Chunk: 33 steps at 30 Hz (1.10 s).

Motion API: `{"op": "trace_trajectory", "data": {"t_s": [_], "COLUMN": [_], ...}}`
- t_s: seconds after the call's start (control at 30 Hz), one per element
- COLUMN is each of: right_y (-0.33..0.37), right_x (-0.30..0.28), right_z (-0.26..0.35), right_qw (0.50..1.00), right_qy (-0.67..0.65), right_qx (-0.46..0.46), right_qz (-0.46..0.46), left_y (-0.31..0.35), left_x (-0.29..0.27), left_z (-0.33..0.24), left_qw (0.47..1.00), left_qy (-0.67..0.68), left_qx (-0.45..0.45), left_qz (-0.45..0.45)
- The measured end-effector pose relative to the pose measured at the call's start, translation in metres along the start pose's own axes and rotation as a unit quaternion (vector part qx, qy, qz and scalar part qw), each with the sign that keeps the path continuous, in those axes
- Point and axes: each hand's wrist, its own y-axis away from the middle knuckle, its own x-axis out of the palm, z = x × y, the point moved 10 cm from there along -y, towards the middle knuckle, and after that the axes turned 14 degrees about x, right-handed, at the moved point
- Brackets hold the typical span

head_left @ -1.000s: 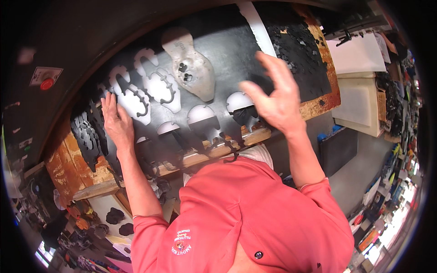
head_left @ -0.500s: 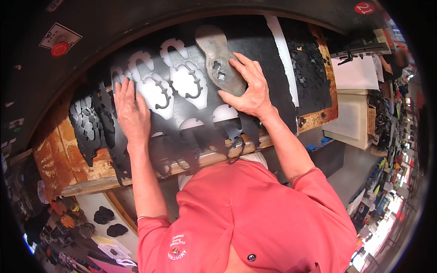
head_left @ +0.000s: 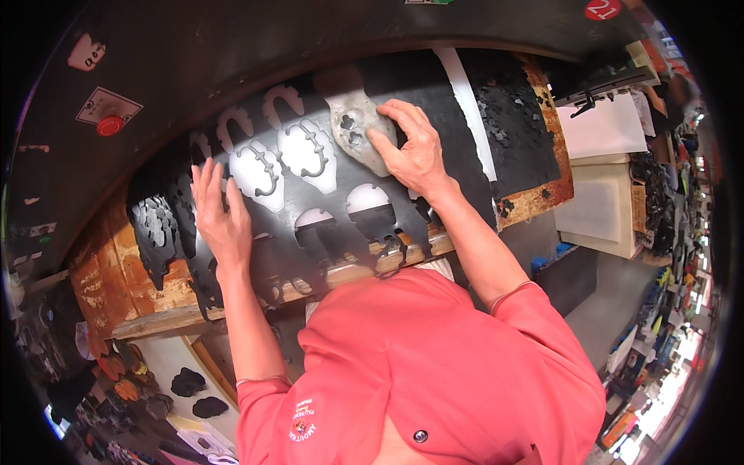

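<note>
The right hand point(head_left: 415, 151) lies on a pale grey, sole-shaped cutting die point(head_left: 358, 128), fingers slightly spread and pressed down on its right edge, the thumb angled in toward its lower middle; it pushes rather than grips, and nothing is pinched. The die sits flat on a black sheet point(head_left: 403, 93), in the upper middle of it, just right of a row of cut-out holes. The left hand point(head_left: 221, 217) rests flat on the same sheet further left, palm down, fingers straight and a little fanned, tips pointing up toward the horseshoe-shaped holes point(head_left: 260, 112) near the far edge. Between the two hands are two larger sole-shaped holes point(head_left: 310, 151) through which a white board shows, each with a thin curved strip of black left inside. Nearer the body, a lower row of rounded holes point(head_left: 368, 198) runs along the sheet's near side, where it hangs over a worn wooden bench edge point(head_left: 170, 318). At the left end the sheet is cut into ragged, lacy scraps point(head_left: 159, 229) that droop over the orange-stained wood. A white strip point(head_left: 469, 108) crosses the sheet to the right of the right hand, and beyond it the black material is pitted with small cut marks — a rusty-looking border point(head_left: 542, 198) frames that end. Further right stand stacked white and cream boards point(head_left: 604, 132). A red button point(head_left: 108, 124) sits on the dark machine housing above left. Both forearms come up from a coral-red shirt point(head_left: 434, 372) at the bottom.
</note>
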Motion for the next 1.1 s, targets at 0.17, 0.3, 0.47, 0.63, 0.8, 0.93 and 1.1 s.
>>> {"op": "trace_trajectory", "data": {"t_s": [0.17, 0.3, 0.47, 0.63, 0.8, 0.93, 1.1], "right_y": [0.019, 0.018, 0.017, 0.072, 0.066, 0.026, 0.044], "right_x": [-0.017, -0.024, -0.013, -0.044, -0.101, -0.124, -0.122], "right_z": [0.011, -0.007, 0.024, 0.03, 0.054, 0.093, 0.072], "right_qw": [0.995, 0.991, 0.994, 0.993, 0.991, 0.977, 0.988], "right_qy": [0.085, 0.006, 0.103, 0.102, 0.011, -0.036, 0.017], "right_qx": [0.007, 0.13, -0.044, -0.062, -0.049, -0.145, -0.113], "right_qz": [-0.055, -0.028, -0.014, -0.026, -0.126, -0.155, -0.104], "left_y": [0.05, 0.08, 0.092, 0.093, 0.094, 0.095, 0.095], "left_x": [-0.019, -0.002, 0.006, 0.004, 0.002, 0.002, -0.002], "left_z": [-0.073, -0.136, -0.145, -0.145, -0.147, -0.146, -0.149], "left_qw": [0.982, 0.978, 0.986, 0.987, 0.989, 0.99, 0.99], "left_qy": [0.177, 0.195, 0.118, 0.111, 0.096, 0.087, 0.074], "left_qx": [-0.06, 0.049, 0.118, 0.113, 0.112, 0.111, 0.122], "left_qz": [0.037, 0.045, 0.013, 0.02, 0.007, 0.008, -0.003]}}
